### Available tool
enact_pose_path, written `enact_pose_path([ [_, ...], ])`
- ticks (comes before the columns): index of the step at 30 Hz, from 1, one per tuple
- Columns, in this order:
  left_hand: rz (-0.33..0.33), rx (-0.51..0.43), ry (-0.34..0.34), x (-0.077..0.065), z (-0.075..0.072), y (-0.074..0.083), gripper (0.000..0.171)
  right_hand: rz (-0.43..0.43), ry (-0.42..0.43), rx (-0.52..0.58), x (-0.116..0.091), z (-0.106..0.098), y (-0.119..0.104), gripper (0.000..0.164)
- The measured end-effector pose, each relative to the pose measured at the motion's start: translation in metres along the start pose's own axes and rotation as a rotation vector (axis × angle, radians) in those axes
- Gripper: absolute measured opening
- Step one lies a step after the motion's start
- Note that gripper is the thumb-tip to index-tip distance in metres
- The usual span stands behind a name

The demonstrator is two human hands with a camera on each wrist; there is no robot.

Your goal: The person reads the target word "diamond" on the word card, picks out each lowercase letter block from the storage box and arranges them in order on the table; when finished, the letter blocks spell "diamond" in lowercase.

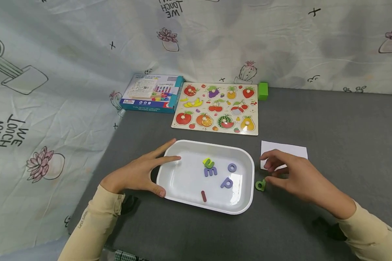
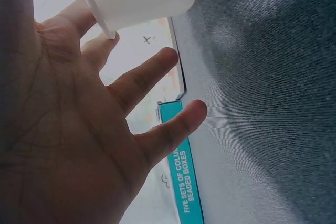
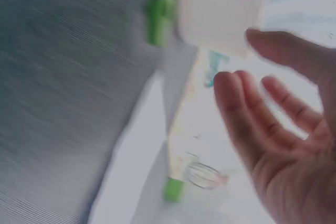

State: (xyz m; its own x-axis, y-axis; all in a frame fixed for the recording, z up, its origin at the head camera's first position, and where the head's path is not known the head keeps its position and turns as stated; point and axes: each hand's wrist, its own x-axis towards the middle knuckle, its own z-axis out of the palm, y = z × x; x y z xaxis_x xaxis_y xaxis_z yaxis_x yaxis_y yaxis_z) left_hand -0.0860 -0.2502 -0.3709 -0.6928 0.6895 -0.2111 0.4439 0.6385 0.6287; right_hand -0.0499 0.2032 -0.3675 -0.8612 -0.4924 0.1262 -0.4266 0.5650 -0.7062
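A white tray (image 1: pixel 186 177) lies in the middle of the table. My left hand (image 1: pixel 140 170) is at its left end, fingers spread, with thumb and fingertips at the rim. Inside the tray are a purple letter m (image 1: pixel 210 172), a green letter (image 1: pixel 209 163) overlapping a yellow piece, two more purple letters and a dark red stick-shaped letter (image 1: pixel 204 196). To the right of the tray, my right hand (image 1: pixel 294 174) hovers with loosely bent fingers and nothing between them. A green letter (image 1: pixel 263 184) lies just below its fingertips, beside the tray.
A white sheet of paper (image 1: pixel 284 146) lies partly under the right hand in the head view. Behind the tray are a fruit puzzle board (image 1: pixel 200 108), a blue bead box (image 1: pixel 150 92) and a green block (image 1: pixel 262 91). Printed cloth (image 1: pixel 199 43) hangs at the back and left.
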Motion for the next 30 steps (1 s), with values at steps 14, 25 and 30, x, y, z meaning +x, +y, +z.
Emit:
enact_pose_path([
  [14,0.02,0.018,-0.016,0.004,-0.003,-0.002,0.104,-0.14,-0.186,0.117,0.04,0.006,-0.036,0.05],
  [25,0.017,0.014,-0.018,0.005,-0.002,-0.001,0.105,-0.285,-0.537,0.108,0.066,0.059,-0.054,0.05],
  [30,0.02,0.015,-0.015,0.005,-0.002,-0.001,0.105,-0.323,-0.591,0.109,0.072,0.084,-0.058,0.049],
])
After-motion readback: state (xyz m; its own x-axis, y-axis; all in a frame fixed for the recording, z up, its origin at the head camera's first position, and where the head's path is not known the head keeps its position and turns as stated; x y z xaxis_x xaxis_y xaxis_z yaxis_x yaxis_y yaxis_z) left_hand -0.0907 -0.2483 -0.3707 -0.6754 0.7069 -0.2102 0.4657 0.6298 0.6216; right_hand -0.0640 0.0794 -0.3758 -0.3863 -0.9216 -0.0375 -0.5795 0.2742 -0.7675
